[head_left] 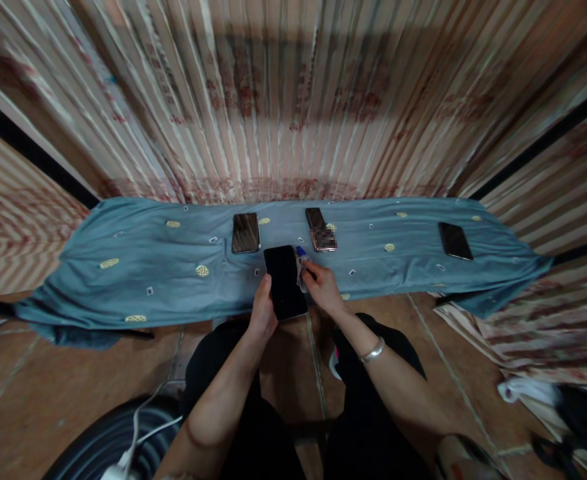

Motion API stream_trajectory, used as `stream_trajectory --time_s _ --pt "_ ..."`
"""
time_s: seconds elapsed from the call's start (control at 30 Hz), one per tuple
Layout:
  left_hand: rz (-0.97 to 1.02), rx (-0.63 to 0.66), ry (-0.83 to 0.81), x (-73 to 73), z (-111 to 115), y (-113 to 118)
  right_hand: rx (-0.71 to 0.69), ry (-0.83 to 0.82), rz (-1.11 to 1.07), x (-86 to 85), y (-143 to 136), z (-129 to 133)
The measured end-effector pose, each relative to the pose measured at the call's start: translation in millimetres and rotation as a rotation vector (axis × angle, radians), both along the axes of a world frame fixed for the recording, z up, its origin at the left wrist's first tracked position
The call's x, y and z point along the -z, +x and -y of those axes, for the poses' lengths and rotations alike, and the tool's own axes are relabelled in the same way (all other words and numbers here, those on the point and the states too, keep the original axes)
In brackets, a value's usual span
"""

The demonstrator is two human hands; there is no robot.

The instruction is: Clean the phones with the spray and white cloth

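A black-screened phone point(284, 283) is gripped along its left edge by my left hand point(263, 308), thumb on the front. It is held at the near edge of the cloth-covered table. On the phone's right side, my right hand point(320, 285) pinches a small pale tube with a blue tip point(301, 252); its exact kind is unclear. The tube is close beside the phone's right edge, and I cannot tell whether they touch. Behind them lies another dark phone point(246, 233), its screen catching reflections. Right of that are a slim dark device point(316, 218) and a partly pixelated, pink-edged one point(323, 240).
A blue patterned cloth point(173, 247) covers the table. Another dark phone point(456, 241) lies far right. Pleated curtains point(283, 100) hang behind, with black poles point(38, 150) at the sides. White cables point(136, 427) and a black ribbed round object point(108, 440) are low left.
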State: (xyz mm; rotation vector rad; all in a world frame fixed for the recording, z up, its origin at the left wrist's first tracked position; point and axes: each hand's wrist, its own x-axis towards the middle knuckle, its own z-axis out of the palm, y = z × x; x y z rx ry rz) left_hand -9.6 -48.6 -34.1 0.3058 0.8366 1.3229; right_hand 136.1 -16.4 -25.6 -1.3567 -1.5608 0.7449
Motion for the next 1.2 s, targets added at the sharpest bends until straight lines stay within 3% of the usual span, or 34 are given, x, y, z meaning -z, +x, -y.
stream_trajectory --time_s 0.27,0.5,0.67,0.93,1.2 --pt "-0.023 -0.113 -0.042 -11.9 -13.0 -15.0 -0.127 -0.016 -0.008 -1.7 -14.7 16.5" --pt "0.0 -0.191 -0.113 -19.0 -16.5 -27.4 -0.257 -0.164 -0.114 4.0 -21.0 27.9" --pt "0.003 -0.223 -0.118 -27.5 -19.1 -29.6 -0.229 -0.299 -0.321 9.5 -29.0 29.9" --pt "-0.003 -0.314 -0.146 -37.3 -25.2 -30.8 -0.168 -0.641 -0.852 4.0 -51.7 33.1" --pt "0.017 -0.31 -0.153 -35.3 -30.4 -33.8 -0.147 -0.658 -0.962 -0.7 -60.6 32.0"
